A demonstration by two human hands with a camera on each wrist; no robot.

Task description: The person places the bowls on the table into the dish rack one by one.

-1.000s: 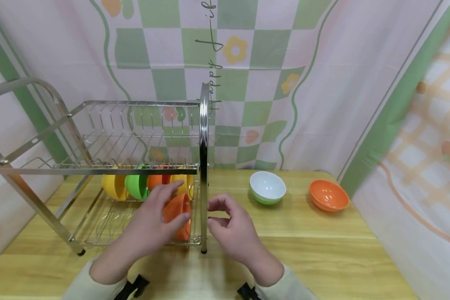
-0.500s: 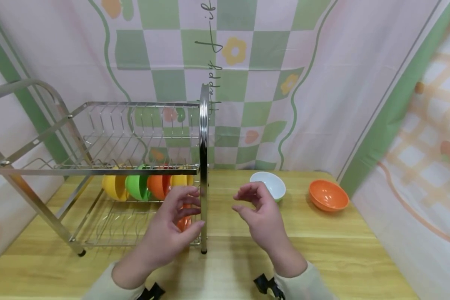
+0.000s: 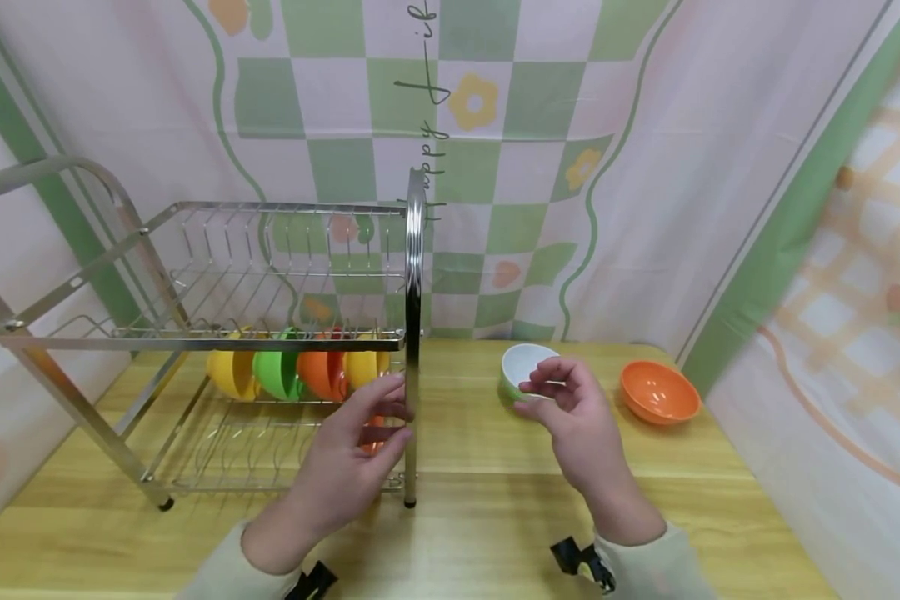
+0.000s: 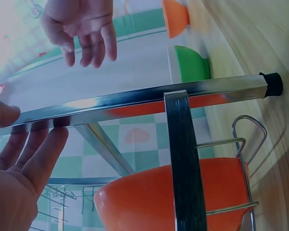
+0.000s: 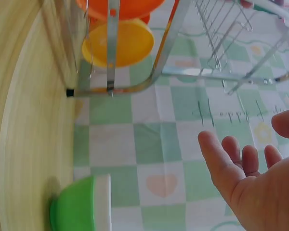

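In the head view my left hand [image 3: 348,467] is at the dish rack's right front post, thumb and fingers apart. The left wrist view has its fingers [image 4: 48,149] beside the metal post [image 4: 111,101]; whether they touch it I cannot tell. Below it an orange bowl [image 4: 135,202] stands on edge in the lower tier, mostly hidden by this hand in the head view. My right hand [image 3: 585,425], fingers loosely bent and holding nothing, hovers in front of a white-lined green bowl [image 3: 521,360], partly covering it.
The two-tier dish rack [image 3: 217,343] stands at left. Along its lower tier's back are a yellow bowl [image 3: 230,373], a green bowl [image 3: 276,375], an orange bowl [image 3: 321,375] and another yellow bowl [image 3: 366,365]. An orange bowl [image 3: 658,393] sits upright at the wooden table's [image 3: 480,533] right.
My left hand has drawn back from the front orange bowl toward the rack's post. My right hand has moved right, from beside the post to the white-lined green bowl.
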